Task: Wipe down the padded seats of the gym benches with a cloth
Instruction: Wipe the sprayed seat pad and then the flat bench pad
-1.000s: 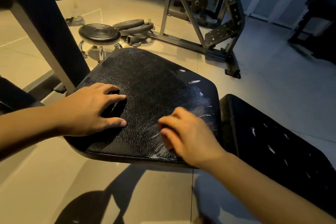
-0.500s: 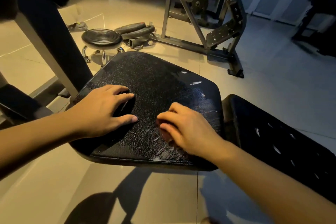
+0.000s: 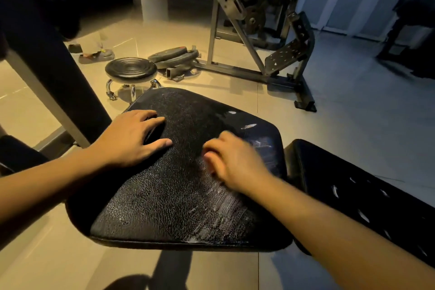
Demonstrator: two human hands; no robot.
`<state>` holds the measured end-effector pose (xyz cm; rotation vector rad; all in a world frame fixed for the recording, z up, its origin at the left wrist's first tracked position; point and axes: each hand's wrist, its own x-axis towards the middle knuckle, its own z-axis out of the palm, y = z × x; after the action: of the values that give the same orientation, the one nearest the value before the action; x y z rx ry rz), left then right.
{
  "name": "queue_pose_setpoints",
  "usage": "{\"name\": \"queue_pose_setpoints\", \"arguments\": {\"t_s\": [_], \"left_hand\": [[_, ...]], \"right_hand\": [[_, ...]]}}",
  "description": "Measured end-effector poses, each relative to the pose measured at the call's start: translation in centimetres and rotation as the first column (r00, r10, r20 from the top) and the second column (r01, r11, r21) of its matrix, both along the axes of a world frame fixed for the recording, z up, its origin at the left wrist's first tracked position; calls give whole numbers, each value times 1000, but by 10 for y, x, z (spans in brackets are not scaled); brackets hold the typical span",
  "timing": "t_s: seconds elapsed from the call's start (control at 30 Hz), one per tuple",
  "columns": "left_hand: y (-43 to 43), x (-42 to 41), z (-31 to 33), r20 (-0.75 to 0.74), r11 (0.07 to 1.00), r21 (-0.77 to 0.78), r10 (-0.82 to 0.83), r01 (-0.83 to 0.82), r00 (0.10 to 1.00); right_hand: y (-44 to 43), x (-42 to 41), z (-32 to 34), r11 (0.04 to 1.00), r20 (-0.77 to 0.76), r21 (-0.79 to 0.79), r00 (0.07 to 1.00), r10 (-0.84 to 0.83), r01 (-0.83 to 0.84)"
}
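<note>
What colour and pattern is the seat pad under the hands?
Black seat pad, crackled leather grain with whitish streaks; head view shows it best.

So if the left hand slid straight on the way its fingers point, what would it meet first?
Probably nothing soon: the left hand points across the bare seat pad toward its far edge. The right hand sits nearer the camera, seemingly off that line, though depth is uncertain.

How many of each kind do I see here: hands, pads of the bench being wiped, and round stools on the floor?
Hands: 2, left hand and right hand
Bench pads: 2, seat pad and the pad to its right
Round stools: 1, the black round stool
Total: 5
</note>
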<state>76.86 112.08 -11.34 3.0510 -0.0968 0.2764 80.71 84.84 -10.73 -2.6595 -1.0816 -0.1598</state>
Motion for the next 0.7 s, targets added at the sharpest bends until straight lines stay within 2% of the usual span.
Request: {"name": "queue_pose_setpoints", "arguments": {"t_s": [0.07,0.13,0.2,0.27,0.33,0.4,0.43,0.47,0.53,0.6,0.63,0.67,0.7], "left_hand": [[-2,-2,-7,46,1000,7,-10,10,999],[-5,-2,-9,80,999,21,-32,31,996],[-5,-2,-9,94,999,12,-43,42,995],[-3,-1,-8,94,999,2,-36,36,995],[-2,-1,-9,90,999,0,-38,38,995],[0,1,-12,80,999,2,-33,33,996],[0,2,-13,74,999,9,-31,31,997],[1,2,-13,71,999,14,-31,30,997],[1,1,-13,75,1000,15,-27,26,997],[-2,1,-12,83,1000,22,-21,19,996],[-2,1,-12,79,1000,25,-18,16,997],[-2,1,-12,68,1000,28,-11,9,998],[-1,1,-13,59,999,32,-7,5,998]], "right_hand": [[-30,45,-3,963,19,-1,962,-271,271],[-59,78,-3,854,40,24,854,-520,519],[-54,76,-5,838,109,8,833,-542,545],[-25,43,-4,925,92,10,921,-379,380],[2,-4,-1,995,20,37,996,-92,92],[8,-43,-3,978,-45,56,978,203,-200],[3,-44,-6,966,-47,58,966,253,-250],[-5,-35,-8,973,-22,71,975,220,-218],[-30,6,-13,995,17,86,999,-43,41],[-64,50,-11,919,61,38,917,-393,392],[-77,64,-9,861,69,31,858,-509,508],[-79,67,-9,832,96,18,827,-554,555],[-72,59,-6,838,118,-7,833,-541,545]]}}
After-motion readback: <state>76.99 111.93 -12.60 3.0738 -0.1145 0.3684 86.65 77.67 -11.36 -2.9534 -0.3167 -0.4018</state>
